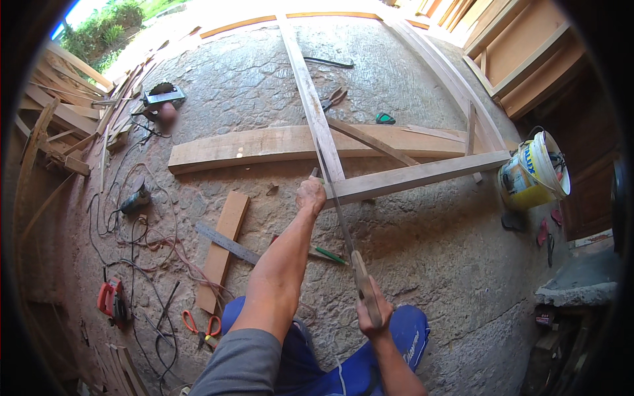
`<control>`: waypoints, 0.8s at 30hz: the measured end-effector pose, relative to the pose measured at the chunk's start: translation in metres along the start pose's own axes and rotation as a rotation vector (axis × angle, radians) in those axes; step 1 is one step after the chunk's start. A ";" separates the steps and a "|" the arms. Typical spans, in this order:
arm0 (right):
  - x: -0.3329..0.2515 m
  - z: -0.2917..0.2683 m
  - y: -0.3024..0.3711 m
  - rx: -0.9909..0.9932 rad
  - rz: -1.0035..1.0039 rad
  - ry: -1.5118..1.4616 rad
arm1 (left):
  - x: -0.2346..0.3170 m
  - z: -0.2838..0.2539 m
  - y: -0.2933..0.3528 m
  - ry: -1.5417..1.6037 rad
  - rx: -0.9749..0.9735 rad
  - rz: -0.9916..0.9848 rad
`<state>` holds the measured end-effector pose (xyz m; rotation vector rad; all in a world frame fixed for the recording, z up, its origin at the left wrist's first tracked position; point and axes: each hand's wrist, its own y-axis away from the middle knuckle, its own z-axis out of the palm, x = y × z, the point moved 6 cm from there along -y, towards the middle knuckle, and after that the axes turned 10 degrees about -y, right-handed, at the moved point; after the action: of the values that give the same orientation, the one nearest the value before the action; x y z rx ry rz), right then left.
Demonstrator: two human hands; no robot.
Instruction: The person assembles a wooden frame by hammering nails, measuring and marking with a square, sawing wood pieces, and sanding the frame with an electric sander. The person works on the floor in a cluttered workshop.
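Observation:
My right hand [374, 308] is wrapped around the wooden handle of a handsaw [348, 231]. The long, narrow blade points away from me and passes the corner where two beams of a wooden frame meet. At that corner, my left hand [311, 195] is closed on the end of the crosswise wooden beam [422, 179], just left of the blade. The other frame beam [300, 86] runs away from the corner toward the back. Whether the teeth touch the wood cannot be made out.
Under the frame lies a thick plank [244, 148]. Nearby are pliers [335, 99], a tape measure [384, 118], a metal ruler [228, 243] across a short board [221, 264], and orange-handled pincers [201, 328]. Power tools with tangled cords lie left; a bucket [533, 171] stands right.

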<state>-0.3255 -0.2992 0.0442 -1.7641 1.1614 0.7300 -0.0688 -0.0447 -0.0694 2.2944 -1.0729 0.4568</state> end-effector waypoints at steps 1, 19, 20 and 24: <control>0.021 0.020 -0.060 0.055 -0.006 -0.101 | 0.006 0.002 -0.003 0.013 0.010 0.013; 0.029 0.045 -0.115 0.058 0.032 -0.225 | 0.009 -0.001 -0.006 -0.058 0.044 0.068; 0.028 0.046 -0.105 0.053 0.062 -0.268 | 0.004 0.003 -0.013 -0.205 0.044 0.192; -0.021 -0.031 0.055 -0.060 0.229 -0.109 | -0.021 0.006 -0.018 -0.189 0.054 0.144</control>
<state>-0.3836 -0.3285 0.0562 -1.6344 1.2918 0.9935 -0.0673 -0.0266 -0.0907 2.3534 -1.3391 0.3327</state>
